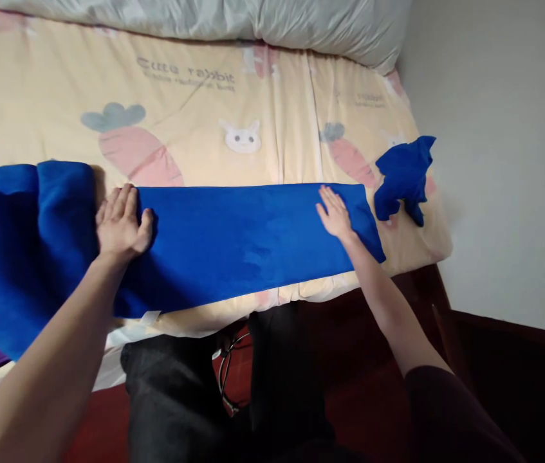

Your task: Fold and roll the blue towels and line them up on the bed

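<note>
The person is pressing a folded blue strip (248, 238) flat along the near edge of the bed (195, 103). The left hand (122, 224) is lying open and palm down on the strip's left end, fingers slightly spread and thumb out, right against a bulky blue heap (21, 251); whether heap and strip are one piece is not showing. The right hand (334, 212) is resting flat near the strip's right end, fingers spread, gripping nothing. Judging by this pose, the step is smoothing the fold. It is probably going best with both palms staying flat and sliding outward from the middle, so wrinkles are moving toward the ends, and with the long edges staying aligned rather than skewing. A small crumpled blue cloth (405, 177) is lying just beyond the right end, apart from the strip. The sheet is showing carrots and a rabbit face, with print that seems to be reading "Cute rabbit"; the smaller line beneath it is too blurred to read.
</note>
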### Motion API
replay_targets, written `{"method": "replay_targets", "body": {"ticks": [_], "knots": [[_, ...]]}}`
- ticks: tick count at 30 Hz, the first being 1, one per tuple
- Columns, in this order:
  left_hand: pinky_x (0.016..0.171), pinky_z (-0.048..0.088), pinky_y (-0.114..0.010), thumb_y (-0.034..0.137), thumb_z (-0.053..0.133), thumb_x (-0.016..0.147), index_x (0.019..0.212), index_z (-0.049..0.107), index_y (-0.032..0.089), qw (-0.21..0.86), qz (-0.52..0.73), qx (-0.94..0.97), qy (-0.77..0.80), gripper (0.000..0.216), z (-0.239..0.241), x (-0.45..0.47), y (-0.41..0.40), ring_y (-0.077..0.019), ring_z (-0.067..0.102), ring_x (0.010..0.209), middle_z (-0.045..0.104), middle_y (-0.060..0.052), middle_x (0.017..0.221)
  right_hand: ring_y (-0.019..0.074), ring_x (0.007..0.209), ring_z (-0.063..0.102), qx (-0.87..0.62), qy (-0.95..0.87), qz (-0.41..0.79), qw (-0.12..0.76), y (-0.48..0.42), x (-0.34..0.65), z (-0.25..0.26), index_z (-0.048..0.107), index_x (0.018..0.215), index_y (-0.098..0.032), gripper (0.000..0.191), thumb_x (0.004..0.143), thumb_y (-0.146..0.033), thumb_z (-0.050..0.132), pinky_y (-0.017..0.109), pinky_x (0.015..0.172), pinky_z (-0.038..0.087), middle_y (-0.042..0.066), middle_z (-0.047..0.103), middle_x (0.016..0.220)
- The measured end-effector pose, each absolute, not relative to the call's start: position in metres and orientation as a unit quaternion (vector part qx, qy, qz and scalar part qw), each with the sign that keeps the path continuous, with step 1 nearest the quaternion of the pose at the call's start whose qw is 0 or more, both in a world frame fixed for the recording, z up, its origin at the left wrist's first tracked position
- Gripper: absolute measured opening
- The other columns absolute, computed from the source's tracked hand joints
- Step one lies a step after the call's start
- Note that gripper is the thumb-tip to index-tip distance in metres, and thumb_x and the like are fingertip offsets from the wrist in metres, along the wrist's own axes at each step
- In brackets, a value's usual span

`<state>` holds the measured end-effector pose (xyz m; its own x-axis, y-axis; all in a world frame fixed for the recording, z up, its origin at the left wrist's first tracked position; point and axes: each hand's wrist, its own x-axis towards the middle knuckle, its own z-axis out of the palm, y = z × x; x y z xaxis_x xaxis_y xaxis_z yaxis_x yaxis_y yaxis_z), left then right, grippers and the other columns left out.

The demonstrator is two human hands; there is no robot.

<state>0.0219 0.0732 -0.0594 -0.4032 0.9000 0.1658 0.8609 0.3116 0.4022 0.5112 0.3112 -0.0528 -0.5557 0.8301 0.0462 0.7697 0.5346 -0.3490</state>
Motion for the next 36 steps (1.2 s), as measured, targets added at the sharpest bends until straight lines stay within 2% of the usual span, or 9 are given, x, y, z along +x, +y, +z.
{"method": "replay_targets", "body": {"ticks": [5, 12, 15, 18, 22, 27, 32, 34, 36], "knots": [[0.130, 0.016, -0.054, 0.057, 0.028, 0.102, 0.160, 0.035, 0.001, 0.042, 0.211, 0.548, 0.808, 0.081, -0.059, 0.022, 0.073, -0.0304, 0.024, 0.160, 0.033, -0.020, 0.169, 0.0249, 0.161, 0.026, -0.558, -0.820, 0.090, 0.095, 0.364, 0.598, -0.058, 0.034, 0.164, -0.010, 0.064, 0.109, -0.041, 0.029, 0.051, 0.133, 0.019, 0.014, 0.033, 0.171], [0.130, 0.011, -0.056, 0.057, 0.022, 0.104, 0.160, 0.032, -0.004, 0.024, 0.203, 0.561, 0.802, 0.083, -0.046, 0.040, 0.065, -0.0334, 0.019, 0.161, 0.028, -0.025, 0.169, 0.0249, 0.162, 0.024, -0.548, -0.828, 0.078, 0.092, 0.365, 0.620, -0.067, 0.032, 0.165, -0.008, 0.066, 0.109, -0.043, 0.027, 0.049, 0.133, 0.020, 0.015, 0.030, 0.172], [0.131, 0.008, -0.055, 0.057, 0.020, 0.105, 0.160, 0.029, -0.007, 0.040, 0.204, 0.536, 0.818, 0.085, -0.043, 0.062, 0.041, -0.0341, 0.013, 0.163, 0.022, -0.028, 0.170, 0.0241, 0.162, 0.024, -0.534, -0.837, 0.083, 0.089, 0.349, 0.633, -0.064, 0.032, 0.165, -0.010, 0.065, 0.109, -0.043, 0.030, 0.049, 0.133, 0.019, 0.014, 0.031, 0.172], [0.133, 0.009, -0.050, 0.059, 0.021, 0.105, 0.160, 0.027, -0.010, 0.063, 0.213, 0.513, 0.829, 0.088, -0.045, 0.085, 0.006, -0.0316, 0.009, 0.164, 0.020, -0.028, 0.171, 0.0228, 0.162, 0.024, -0.515, -0.848, 0.088, 0.087, 0.327, 0.653, -0.060, 0.032, 0.165, -0.009, 0.066, 0.108, -0.042, 0.031, 0.047, 0.134, 0.020, 0.013, 0.029, 0.172], [0.134, 0.012, -0.047, 0.058, 0.023, 0.105, 0.162, 0.027, -0.007, 0.078, 0.214, 0.502, 0.834, 0.086, -0.048, 0.109, -0.036, -0.0298, 0.009, 0.164, 0.019, -0.026, 0.172, 0.0224, 0.162, 0.024, -0.508, -0.852, 0.085, 0.091, 0.294, 0.674, -0.053, 0.034, 0.165, -0.009, 0.066, 0.108, -0.042, 0.030, 0.046, 0.134, 0.020, 0.013, 0.031, 0.172], [0.131, 0.017, -0.056, 0.051, 0.025, 0.106, 0.165, 0.024, -0.001, 0.100, 0.189, 0.502, 0.838, 0.078, -0.048, 0.126, -0.073, -0.0343, 0.010, 0.163, 0.016, -0.025, 0.173, 0.0206, 0.162, 0.024, -0.521, -0.845, 0.089, 0.085, 0.252, 0.691, -0.042, 0.035, 0.164, -0.009, 0.063, 0.108, -0.038, 0.028, 0.047, 0.134, 0.017, 0.013, 0.033, 0.171], [0.124, 0.034, -0.059, 0.050, 0.027, 0.105, 0.165, 0.022, 0.001, 0.100, 0.174, 0.523, 0.828, 0.078, -0.053, 0.142, -0.112, -0.0393, 0.019, 0.161, 0.016, -0.025, 0.173, 0.0205, 0.161, 0.026, -0.549, -0.830, 0.088, 0.045, 0.208, 0.713, -0.032, 0.038, 0.162, -0.012, 0.061, 0.106, -0.033, 0.029, 0.047, 0.133, 0.018, 0.012, 0.035, 0.170], [0.123, 0.034, -0.059, 0.048, 0.027, 0.105, 0.163, 0.026, -0.001, 0.090, 0.173, 0.526, 0.828, 0.076, -0.056, 0.150, -0.128, -0.0394, 0.024, 0.160, 0.019, -0.028, 0.171, 0.0219, 0.161, 0.026, -0.558, -0.824, 0.084, 0.047, 0.192, 0.725, -0.034, 0.041, 0.161, -0.012, 0.062, 0.105, -0.032, 0.027, 0.047, 0.133, 0.019, 0.013, 0.038, 0.169], [0.126, 0.029, -0.059, 0.046, 0.028, 0.104, 0.160, 0.031, -0.003, 0.089, 0.163, 0.518, 0.835, 0.075, -0.058, 0.157, -0.144, -0.0391, 0.025, 0.160, 0.024, -0.030, 0.169, 0.0246, 0.161, 0.028, -0.573, -0.813, 0.084, 0.064, 0.179, 0.735, -0.040, 0.043, 0.160, -0.013, 0.063, 0.103, -0.033, 0.026, 0.050, 0.132, 0.021, 0.014, 0.040, 0.167]]}}
